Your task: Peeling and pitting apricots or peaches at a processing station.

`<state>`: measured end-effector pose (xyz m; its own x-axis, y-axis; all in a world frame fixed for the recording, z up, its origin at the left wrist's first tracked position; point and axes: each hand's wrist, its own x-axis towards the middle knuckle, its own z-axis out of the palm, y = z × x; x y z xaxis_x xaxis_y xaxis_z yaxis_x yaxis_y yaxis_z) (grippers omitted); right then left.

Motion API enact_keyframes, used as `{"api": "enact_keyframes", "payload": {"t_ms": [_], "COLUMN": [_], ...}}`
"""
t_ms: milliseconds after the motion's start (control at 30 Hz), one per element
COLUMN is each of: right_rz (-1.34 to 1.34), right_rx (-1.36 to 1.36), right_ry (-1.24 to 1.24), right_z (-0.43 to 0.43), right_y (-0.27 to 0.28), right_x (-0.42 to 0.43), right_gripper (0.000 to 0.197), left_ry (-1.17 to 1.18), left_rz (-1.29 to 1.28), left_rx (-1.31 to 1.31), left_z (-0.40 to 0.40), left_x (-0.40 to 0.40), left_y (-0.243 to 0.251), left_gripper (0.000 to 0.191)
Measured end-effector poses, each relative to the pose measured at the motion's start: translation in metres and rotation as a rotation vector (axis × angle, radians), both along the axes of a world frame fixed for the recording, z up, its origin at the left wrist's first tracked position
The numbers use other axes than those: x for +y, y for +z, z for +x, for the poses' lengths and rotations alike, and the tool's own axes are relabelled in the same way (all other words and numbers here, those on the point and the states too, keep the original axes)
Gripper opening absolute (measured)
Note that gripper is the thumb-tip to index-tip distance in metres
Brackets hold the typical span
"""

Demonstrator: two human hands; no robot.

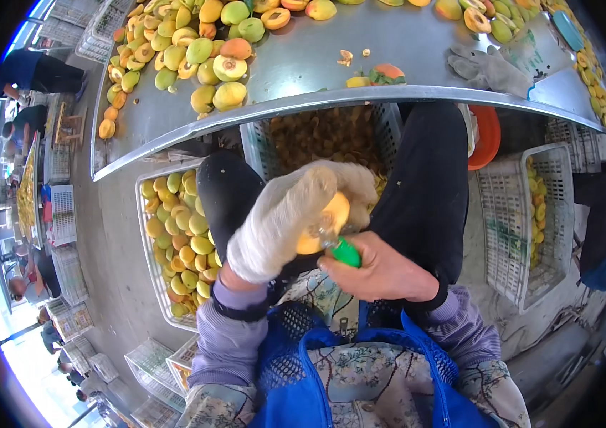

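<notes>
My left hand (287,214), in a white knit glove, grips a halved yellow stone fruit (338,209), its cut face turned up towards me. Bare-skinned, my right hand (380,270) is closed around the green handle (347,252) of a small metal-tipped tool. The tool's tip meets the middle of the cut face, where the pit sits; blur hides its exact shape. Both hands are above my lap, between my knees. Below and beyond them, a crate (255,144) holds a heap of brown pits or scraps, partly covered by the glove.
A metal table (303,59) with a raised rim bears piled fruit halves (185,48), a grey glove (487,69) and fruit scraps. Fruit fills a white crate (145,257) at my left; another crate (506,224) and an orange bucket (485,136) stand right. Other people work at far left.
</notes>
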<state>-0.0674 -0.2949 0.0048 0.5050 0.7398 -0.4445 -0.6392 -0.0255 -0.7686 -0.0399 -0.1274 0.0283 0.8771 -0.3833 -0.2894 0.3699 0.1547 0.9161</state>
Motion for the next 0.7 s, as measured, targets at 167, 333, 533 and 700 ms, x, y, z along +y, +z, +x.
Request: {"api": "enact_keyframes", "payload": {"t_ms": [167, 333, 533, 700], "right_rz": [0.069, 0.116, 0.3, 0.391], "right_rx": [0.23, 0.298, 0.405, 0.467], "right_ry": [0.017, 0.024, 0.111, 0.184], "right_z": [0.006, 0.007, 0.002, 0.001], "right_y": [0.002, 0.0, 0.0, -0.002], "right_x": [-0.002, -0.004, -0.006, -0.008], "right_gripper": [0.027, 0.029, 0.039, 0.041], "left_ry": [0.002, 0.346, 0.231, 0.18], "left_rz": [0.022, 0.038, 0.394, 0.423], "left_rx": [-0.024, -0.13, -0.471, -0.51], "left_z": [0.006, -0.02, -0.014, -0.013], "left_x": [-0.006, -0.021, -0.012, -0.013], "left_y": [-0.008, -0.004, 0.004, 0.0], "left_gripper": [0.087, 0.038, 0.032, 0.023]}}
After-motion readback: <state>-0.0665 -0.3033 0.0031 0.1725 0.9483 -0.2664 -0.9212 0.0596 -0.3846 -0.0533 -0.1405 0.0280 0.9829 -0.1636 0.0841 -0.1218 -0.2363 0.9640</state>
